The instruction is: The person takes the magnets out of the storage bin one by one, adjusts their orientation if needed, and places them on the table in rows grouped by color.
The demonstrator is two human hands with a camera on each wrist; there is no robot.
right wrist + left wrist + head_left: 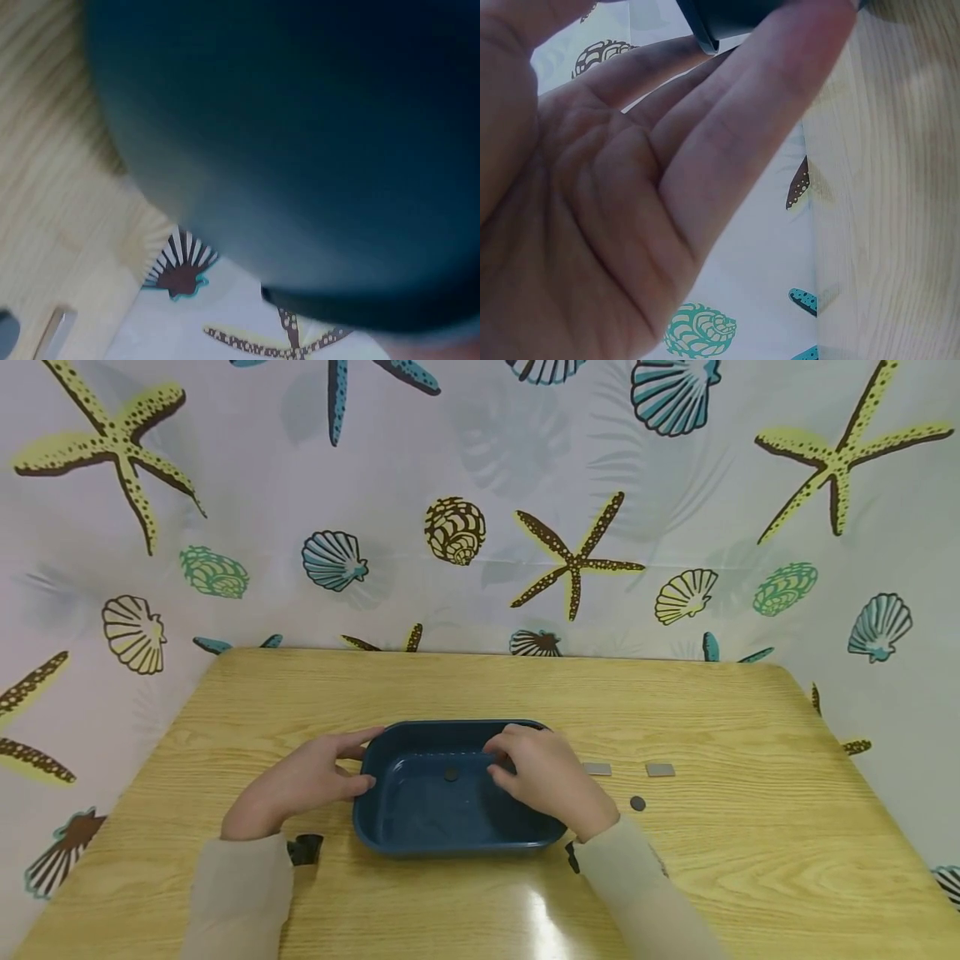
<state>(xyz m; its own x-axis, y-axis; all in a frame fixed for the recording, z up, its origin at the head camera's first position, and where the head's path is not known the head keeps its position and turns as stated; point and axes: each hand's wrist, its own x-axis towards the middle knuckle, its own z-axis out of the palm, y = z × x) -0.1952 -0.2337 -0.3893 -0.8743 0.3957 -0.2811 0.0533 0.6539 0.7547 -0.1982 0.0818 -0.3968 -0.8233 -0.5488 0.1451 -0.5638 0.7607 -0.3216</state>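
A dark blue rectangular plastic basin (442,847) sits on the table with a small dark round disc (451,773) inside it. At its left end, my left hand (318,781) touches the side with thumb and fingers spread apart. The left wrist view shows this hand's long fingers (727,135) reaching straight to the basin wall (727,16). My right hand (543,768) is over the basin's right part, its thumb and forefinger bent with a gap between their tips. Its other fingers are hidden. In the right wrist view the blurred basin (300,165) covers most of the picture.
Right of the basin lie two flat grey rectangular pieces, one close by (597,769) and one farther right (661,770), and another dark disc (637,803). The wooden table (750,860) ends at a cloth (480,452) printed with shells and starfish.
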